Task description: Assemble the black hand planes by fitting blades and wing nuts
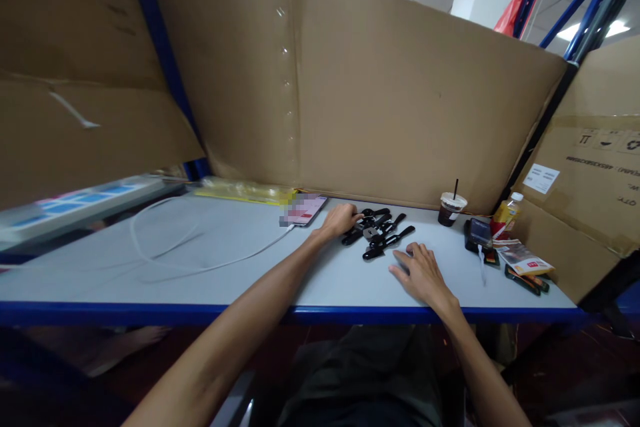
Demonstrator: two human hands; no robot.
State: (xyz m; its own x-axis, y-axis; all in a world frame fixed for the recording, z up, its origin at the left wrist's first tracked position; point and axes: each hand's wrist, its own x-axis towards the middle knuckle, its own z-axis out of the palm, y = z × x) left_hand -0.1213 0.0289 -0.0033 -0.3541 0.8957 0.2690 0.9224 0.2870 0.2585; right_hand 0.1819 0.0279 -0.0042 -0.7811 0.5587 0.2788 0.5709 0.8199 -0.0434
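A pile of slim black items (381, 230) with long handles and rounded ends lies in the middle of the tabletop. Their exact kind is too small to make out. At the pile's left edge is my left hand (341, 219), its fingers curled closed; whatever they pinch is hidden. My right hand (421, 273) rests low over the tabletop, just right of and nearer than the pile. Its fingers are apart and hold nothing.
A phone (310, 210) on a white cable (240, 259) lies left of the pile. At right stand an iced drink cup (452, 210), a bottle (507, 213), a black device (479, 233) and packets (523, 258). Cardboard walls (390, 93) enclose the table (175, 283).
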